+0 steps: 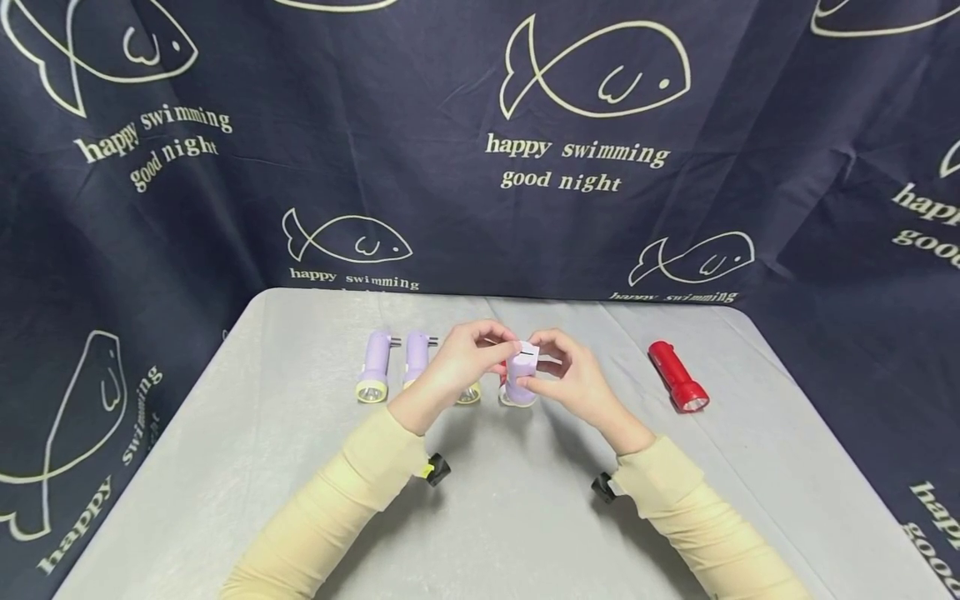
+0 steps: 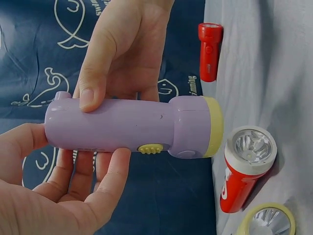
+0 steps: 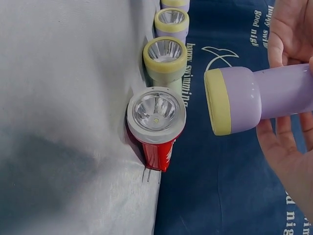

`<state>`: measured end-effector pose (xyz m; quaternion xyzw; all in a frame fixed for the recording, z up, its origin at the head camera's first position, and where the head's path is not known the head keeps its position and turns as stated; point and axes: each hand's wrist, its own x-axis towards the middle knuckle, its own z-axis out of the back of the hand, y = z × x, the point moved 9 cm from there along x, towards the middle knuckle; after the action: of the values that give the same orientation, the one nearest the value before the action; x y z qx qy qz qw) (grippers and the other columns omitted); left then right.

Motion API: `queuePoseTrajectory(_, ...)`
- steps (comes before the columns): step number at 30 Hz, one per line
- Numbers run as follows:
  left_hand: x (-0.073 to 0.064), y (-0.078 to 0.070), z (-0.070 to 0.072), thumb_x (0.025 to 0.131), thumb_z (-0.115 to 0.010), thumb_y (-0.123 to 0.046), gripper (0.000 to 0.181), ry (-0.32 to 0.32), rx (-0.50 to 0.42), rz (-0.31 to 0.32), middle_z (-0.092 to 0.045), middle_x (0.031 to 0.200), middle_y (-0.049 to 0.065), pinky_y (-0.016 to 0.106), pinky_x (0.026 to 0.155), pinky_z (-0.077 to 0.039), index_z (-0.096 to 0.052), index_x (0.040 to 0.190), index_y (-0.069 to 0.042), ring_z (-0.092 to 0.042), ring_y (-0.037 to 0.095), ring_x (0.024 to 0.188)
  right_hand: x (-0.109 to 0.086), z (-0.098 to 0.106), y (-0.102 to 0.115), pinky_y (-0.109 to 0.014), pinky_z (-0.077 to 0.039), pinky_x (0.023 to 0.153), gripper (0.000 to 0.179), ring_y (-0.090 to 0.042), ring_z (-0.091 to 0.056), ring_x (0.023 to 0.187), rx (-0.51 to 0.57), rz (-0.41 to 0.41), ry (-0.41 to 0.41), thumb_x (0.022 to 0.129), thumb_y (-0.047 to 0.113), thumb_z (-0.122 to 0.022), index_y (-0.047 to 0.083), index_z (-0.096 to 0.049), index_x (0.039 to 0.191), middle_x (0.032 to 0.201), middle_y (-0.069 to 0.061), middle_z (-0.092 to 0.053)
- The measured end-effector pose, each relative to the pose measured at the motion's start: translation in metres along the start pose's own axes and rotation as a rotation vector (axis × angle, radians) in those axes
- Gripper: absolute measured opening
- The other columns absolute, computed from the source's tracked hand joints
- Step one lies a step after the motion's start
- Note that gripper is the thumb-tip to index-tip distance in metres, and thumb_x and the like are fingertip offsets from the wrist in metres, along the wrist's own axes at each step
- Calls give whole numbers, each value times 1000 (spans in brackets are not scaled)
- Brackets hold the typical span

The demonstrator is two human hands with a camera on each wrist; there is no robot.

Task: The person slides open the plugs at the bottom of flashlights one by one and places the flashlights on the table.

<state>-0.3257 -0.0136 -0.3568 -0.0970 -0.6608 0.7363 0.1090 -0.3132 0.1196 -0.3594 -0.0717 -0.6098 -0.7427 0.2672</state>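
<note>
Both my hands hold a purple flashlight (image 2: 132,125) with a yellow lens rim and a yellow ribbed switch; in the head view its lens end points down. My left hand (image 1: 459,357) grips it near the tail end, fingertips at the end and along the body in the left wrist view. My right hand (image 1: 577,385) holds it from the other side, thumb pressed on the body and the other fingers behind it. A red flashlight (image 3: 159,154) with a white lens rim stands right by it, mostly hidden behind it in the head view.
Two purple flashlights, the leftmost (image 1: 377,358) and its neighbour (image 1: 417,354), lie left of my hands with prongs showing. Beside them is a pale green flashlight (image 3: 164,76) with a yellow rim. An all-red flashlight (image 1: 675,375) lies at the right on the grey-covered table (image 1: 525,517).
</note>
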Motion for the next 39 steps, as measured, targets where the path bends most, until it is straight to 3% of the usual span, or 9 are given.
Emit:
queuePoseTrajectory(6,0,4,0,85,-67,-10,17,9,-70,56,-65,94,10,48,88,-52,-66,99,0,-64,15,81,0,1,-2,-28,-54,86,46,-15,-63,92,1,-5,-2,67,-15,-76,-6,-55,107,95,6,-62)
queuePoseTrajectory(23,-1,4,-3,84,-68,-9,18,18,-88,63,-64,94,9,42,85,-55,-65,99,0,-63,15,83,-2,3,2,-29,-54,86,46,-24,-63,92,-30,-38,-10,66,-13,-77,-5,-58,107,95,5,-62)
queuePoseTrajectory(28,-1,4,-3,84,-69,-11,19,14,-85,74,-63,93,8,47,88,-52,-65,99,0,-63,15,81,-3,1,18,-29,-54,85,45,-23,-63,91,-66,-45,-10,67,-14,-76,-8,-58,107,94,7,-61)
queuePoseTrajectory(31,-1,4,-4,83,-70,-12,20,11,-71,79,-63,92,7,45,86,-54,-65,98,0,-62,15,80,-4,0,28,-28,-55,84,44,-23,-63,90,-89,-44,-11,67,-12,-77,-8,-58,107,95,5,-61)
queuePoseTrajectory(39,-1,3,-5,82,-72,-14,21,11,-53,84,-61,89,5,34,77,-57,-64,96,-1,-60,13,79,-5,0,30,-34,-55,85,44,-20,-63,90,-99,-42,-13,67,-11,-78,-8,-58,106,97,-3,-61)
